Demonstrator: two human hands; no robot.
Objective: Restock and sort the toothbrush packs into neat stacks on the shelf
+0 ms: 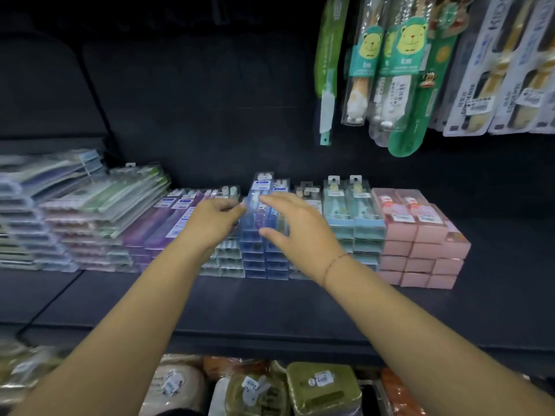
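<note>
Centre frame, blue pack pointing up-frame; right hand spreading fingers wide over it, left hand curling beside, grip unclear.

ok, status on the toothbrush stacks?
left grip curled at edge of blue stack, hold unclear in blur. right grip open, spread over its top. nothing in the way.

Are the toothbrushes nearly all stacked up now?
Mostly, it seems. Done: the pink boxes and light blue packs sit in even stacks. In hand: the left hand and right hand are at the dark blue packs in the middle. Left: the flat packs at the far left lean unevenly.
</note>
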